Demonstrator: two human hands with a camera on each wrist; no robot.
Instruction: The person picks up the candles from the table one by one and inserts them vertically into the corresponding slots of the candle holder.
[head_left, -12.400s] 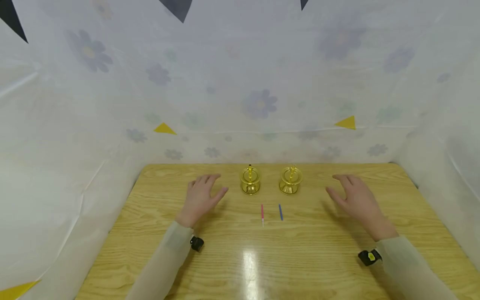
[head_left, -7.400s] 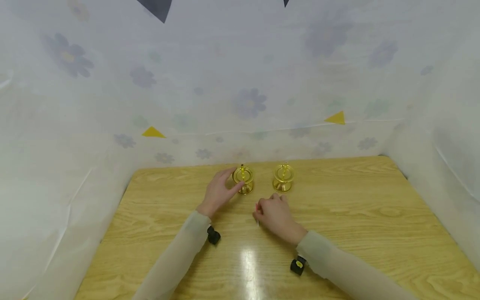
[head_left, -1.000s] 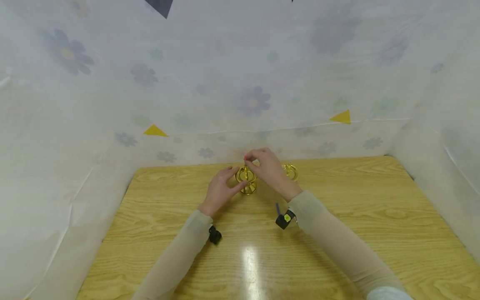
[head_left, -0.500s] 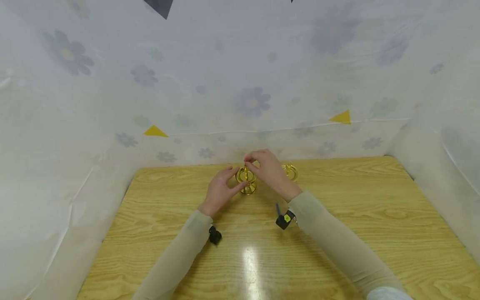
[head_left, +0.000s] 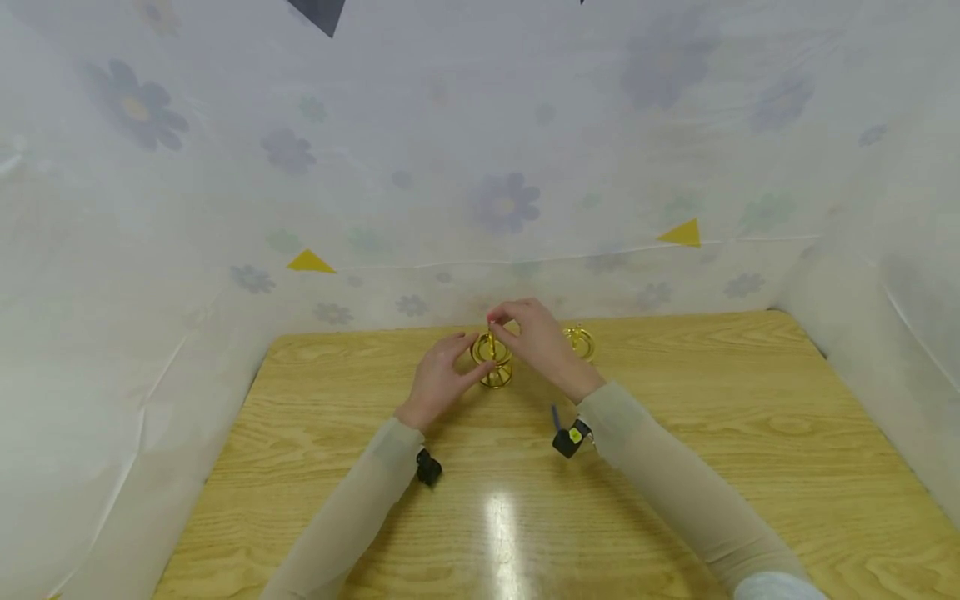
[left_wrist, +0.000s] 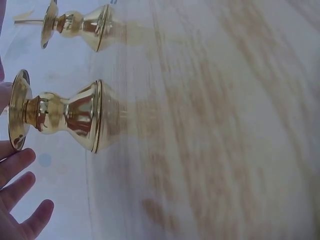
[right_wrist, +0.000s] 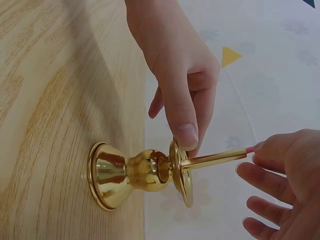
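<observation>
Left hand [head_left: 438,383]: thumb and forefinger are curled onto the rim of the near candlestick's dish and pinch it, seen best in the right wrist view, where the thumb pad presses the rim's edge; the other fingers [left_wrist: 20,192] lie loosely straight beside it.
Right hand [head_left: 536,342]: fingertips [right_wrist: 262,150] are drawn together in a pinch on the pink candle [right_wrist: 249,149]; the remaining fingers curl loosely below.
Pink candle: only its tip shows, at the outer end of the gold spike that rises from the dish; the rest is behind the fingers or too thin to make out, so how far it sits on the spike cannot be told.
Left candlestick [head_left: 492,360]: gold, upright on the worktop [head_left: 750,433], near the far edge, between the two hands.
Right candlestick [head_left: 580,342]: gold, upright just beside the first, partly hidden by the right hand in the head view; whole in the left wrist view.
Blue candle [head_left: 555,414]: lies flat on the worktop near the right wrist, its near end covered by the wrist camera.
Arm pose: both forearms, in pale sleeves, reach forward and converge on the left candlestick; the right hand sits higher, above the dish, and the left comes in low from the side.
Backdrop: white sheet with faded flowers and yellow triangles [head_left: 681,233] behind the worktop.
</observation>
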